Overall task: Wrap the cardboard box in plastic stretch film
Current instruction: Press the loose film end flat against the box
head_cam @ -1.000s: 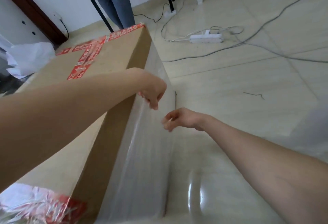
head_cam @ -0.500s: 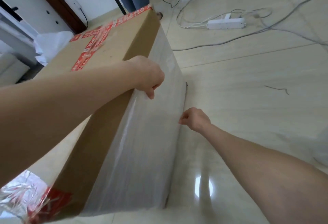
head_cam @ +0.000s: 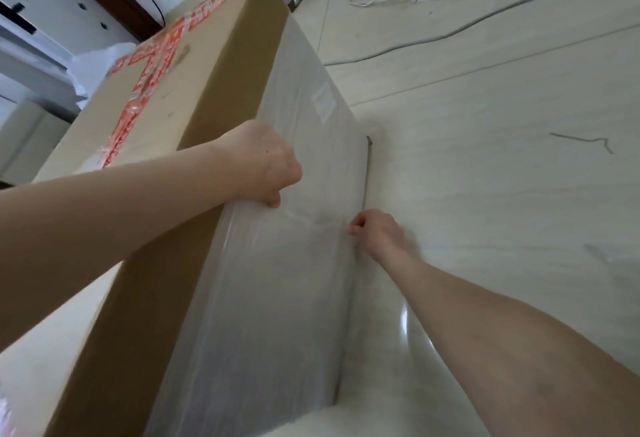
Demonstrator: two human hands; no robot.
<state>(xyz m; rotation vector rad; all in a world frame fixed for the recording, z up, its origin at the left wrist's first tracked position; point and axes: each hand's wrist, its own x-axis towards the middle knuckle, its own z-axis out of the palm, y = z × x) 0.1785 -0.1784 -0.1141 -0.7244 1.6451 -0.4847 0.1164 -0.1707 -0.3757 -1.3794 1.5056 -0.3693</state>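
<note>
Pinching the stretch film (head_cam: 277,298) at the cardboard box's (head_cam: 207,73) upper edge, the left hand (head_cam: 263,166) is clamped on it. The right hand (head_cam: 375,234) grips it low, near the floor (head_cam: 485,194) where the box stands. Uneven pulling could tear or bunch the thin film.

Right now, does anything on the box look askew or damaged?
The film puckers into wrinkles between the left hand and right hand, on the side of the box. The red tape on top looks crinkled. No tears show.
</note>
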